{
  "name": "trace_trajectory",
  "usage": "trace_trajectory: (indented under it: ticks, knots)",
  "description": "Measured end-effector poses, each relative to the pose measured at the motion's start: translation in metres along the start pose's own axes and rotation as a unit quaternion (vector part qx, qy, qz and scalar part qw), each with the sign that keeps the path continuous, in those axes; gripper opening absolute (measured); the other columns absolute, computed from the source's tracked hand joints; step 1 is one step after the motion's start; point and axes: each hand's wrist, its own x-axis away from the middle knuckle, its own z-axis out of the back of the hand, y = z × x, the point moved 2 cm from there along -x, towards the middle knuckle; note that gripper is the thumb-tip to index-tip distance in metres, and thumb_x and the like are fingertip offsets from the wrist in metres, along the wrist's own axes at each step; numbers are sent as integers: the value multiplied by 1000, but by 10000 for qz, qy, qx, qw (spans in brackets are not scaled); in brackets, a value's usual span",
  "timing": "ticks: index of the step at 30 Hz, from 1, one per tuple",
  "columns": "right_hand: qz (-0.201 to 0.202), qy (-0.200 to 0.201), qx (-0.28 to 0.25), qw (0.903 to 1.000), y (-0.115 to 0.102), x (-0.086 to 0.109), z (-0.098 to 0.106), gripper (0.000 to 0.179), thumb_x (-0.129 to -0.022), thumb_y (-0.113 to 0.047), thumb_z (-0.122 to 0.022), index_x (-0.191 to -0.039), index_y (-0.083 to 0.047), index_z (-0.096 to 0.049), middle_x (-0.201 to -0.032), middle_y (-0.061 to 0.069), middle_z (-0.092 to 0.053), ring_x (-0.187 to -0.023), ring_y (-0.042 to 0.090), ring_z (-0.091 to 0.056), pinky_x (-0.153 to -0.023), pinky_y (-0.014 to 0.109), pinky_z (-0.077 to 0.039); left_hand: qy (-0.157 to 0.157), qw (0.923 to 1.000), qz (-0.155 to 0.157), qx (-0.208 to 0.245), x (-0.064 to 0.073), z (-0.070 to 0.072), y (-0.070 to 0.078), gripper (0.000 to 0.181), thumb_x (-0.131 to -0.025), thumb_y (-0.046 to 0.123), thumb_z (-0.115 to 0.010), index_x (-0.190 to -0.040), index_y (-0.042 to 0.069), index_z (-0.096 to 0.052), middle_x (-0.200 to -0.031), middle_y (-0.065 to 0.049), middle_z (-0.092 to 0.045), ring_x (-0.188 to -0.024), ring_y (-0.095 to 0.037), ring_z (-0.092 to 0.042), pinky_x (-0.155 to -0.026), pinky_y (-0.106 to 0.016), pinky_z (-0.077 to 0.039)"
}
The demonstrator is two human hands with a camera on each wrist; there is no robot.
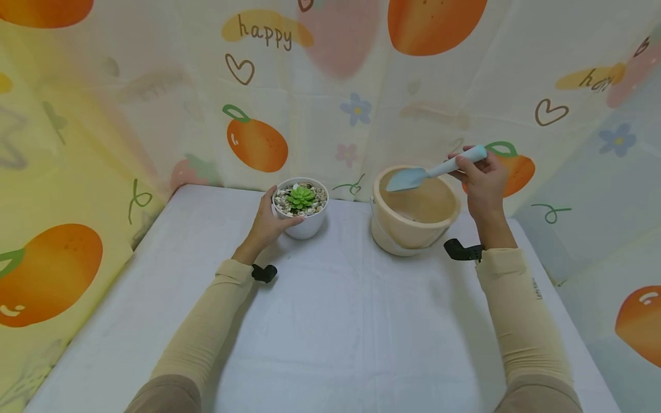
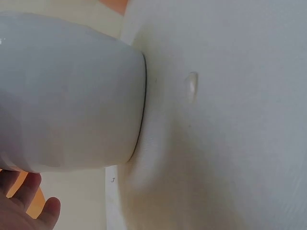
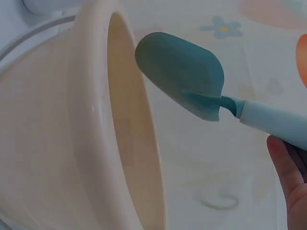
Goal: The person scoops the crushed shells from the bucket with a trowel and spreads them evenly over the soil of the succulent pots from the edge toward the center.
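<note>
A white flower pot (image 1: pixel 304 228) stands on the table, a green succulent (image 1: pixel 301 197) in its middle ringed by small pebbles. My left hand (image 1: pixel 268 221) holds the pot's left side, thumb across the front and fingers behind. In the left wrist view the pot wall (image 2: pixel 72 96) fills the left part, fingertips below it. My right hand (image 1: pixel 483 182) grips a light blue hand trowel (image 1: pixel 457 163) by its handle. The trowel's blade (image 3: pixel 182 74) hangs over the opening of a beige bucket (image 1: pixel 392 232), pointing left. A little material shows at the bucket's bottom.
Both the pot and bucket stand near the far edge of a white-covered table (image 1: pixel 330 321). Behind it hangs a fruit-patterned curtain (image 1: pixel 320 137). The bucket's handle (image 1: pixel 413 250) hangs down along its front. A small clear droplet-like spot (image 2: pixel 192 87) lies near the pot.
</note>
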Motion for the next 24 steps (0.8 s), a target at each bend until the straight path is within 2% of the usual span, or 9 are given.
trace_trajectory:
  ticks: [7,11,16,24]
  knots:
    - [20,-311,223,9993,3,-8,5,15,-83,5,-72,-97,2,-68,-83,9,-73,-78,20,-73,-72,29,-59,48,9999,-42,-86,-2,3,5,111,-76,40,-82,-156,10,-11,-159,-16,-20,-148,-31,-21,-120,-54,-20]
    - [-121,-437,612,9971,13,-10,6,15,-83,6,-71,-96,-1,-69,-81,5,-73,-76,15,-73,-71,25,-59,46,9999,-90,-49,-3,2,5,111,-76,38,-83,-156,9,-11,-159,-17,-20,-148,-32,-21,-120,-54,-19]
    - [-416,-593,1343,9883,28,-9,10,16,-85,3,-70,-93,-10,-69,-79,-3,-74,-76,9,-72,-68,20,-58,12,9999,-95,37,-2,0,1,111,-76,36,-83,-155,9,-11,-159,-17,-19,-148,-32,-20,-121,-54,-19]
    - [-691,-1120,1644,9776,46,-8,6,20,-86,5,-66,-90,-14,-68,-77,-7,-71,-75,6,-70,-68,19,-58,-3,9999,-98,121,-1,-1,-2,113,-75,38,-84,-156,11,-10,-159,-15,-18,-149,-31,-19,-121,-55,-17]
